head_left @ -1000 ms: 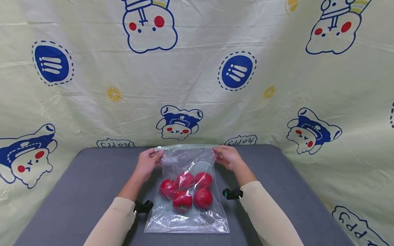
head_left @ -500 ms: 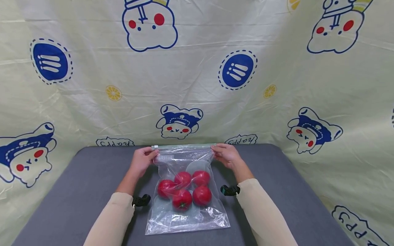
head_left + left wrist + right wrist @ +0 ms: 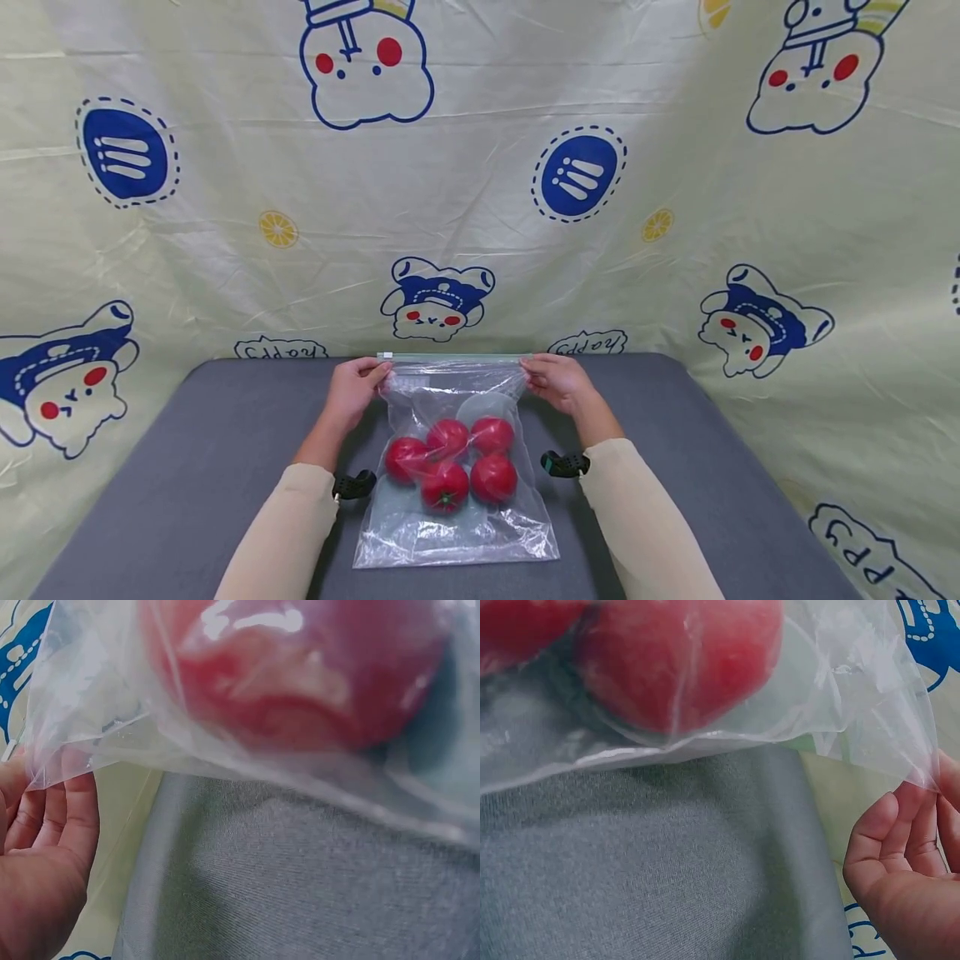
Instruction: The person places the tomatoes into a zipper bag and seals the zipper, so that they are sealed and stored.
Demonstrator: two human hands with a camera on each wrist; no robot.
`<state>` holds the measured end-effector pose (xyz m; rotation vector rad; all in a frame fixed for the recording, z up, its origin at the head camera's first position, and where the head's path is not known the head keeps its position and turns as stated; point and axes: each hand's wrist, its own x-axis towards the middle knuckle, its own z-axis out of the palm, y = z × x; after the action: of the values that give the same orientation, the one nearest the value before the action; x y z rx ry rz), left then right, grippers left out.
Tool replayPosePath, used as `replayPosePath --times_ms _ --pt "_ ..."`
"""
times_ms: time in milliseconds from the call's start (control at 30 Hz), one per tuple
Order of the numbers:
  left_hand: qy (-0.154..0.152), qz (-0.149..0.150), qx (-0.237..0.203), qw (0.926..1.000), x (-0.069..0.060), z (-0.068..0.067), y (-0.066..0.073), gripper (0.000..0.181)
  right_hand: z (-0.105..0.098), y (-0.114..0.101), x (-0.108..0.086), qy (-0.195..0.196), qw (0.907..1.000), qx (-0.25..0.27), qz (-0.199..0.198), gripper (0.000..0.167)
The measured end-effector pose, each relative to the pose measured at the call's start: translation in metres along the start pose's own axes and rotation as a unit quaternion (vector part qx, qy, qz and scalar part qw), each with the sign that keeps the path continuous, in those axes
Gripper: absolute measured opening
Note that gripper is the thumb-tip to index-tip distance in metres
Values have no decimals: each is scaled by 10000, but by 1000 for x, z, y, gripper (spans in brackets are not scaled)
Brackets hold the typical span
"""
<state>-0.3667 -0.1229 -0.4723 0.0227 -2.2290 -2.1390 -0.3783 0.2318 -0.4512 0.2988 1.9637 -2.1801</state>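
Observation:
A clear zip bag lies on the table with several red tomatoes inside; one shows its green stem. Its zip strip runs straight across the far end, with a white slider at the left. My left hand pinches the left top corner beside the slider. At the opposite corner my right hand pinches the bag's edge between thumb and fingers. Both wrist views show the plastic stretched toward the fingers, a large tomato close to the left camera and another tomato close to the right one.
The grey table extends to both sides of the bag. Behind its far edge hangs a pale printed curtain. Black wrist cameras sit close to the bag's sides.
The bag's top shifted slightly left, then back right, with both hands moving along. Its mouth strip now looks straighter and flatter than one second ago. Both hands keep their pinch.

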Motion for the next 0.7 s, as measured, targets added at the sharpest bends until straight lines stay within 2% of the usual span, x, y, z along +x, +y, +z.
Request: replayPosePath --times_ms 333,533,700 --pt "-176 -292 -413 9986 -1 2 2 31 2 0 -1 159 9998 -81 -21 25" --pt "-307 -497 -791 9952 -2 4 2 32 3 4 -1 347 9990 -265 36 43" --pt "-281 -574 -1014 9928 -3 5 1 32 5 5 -1 431 9985 -338 -10 53"
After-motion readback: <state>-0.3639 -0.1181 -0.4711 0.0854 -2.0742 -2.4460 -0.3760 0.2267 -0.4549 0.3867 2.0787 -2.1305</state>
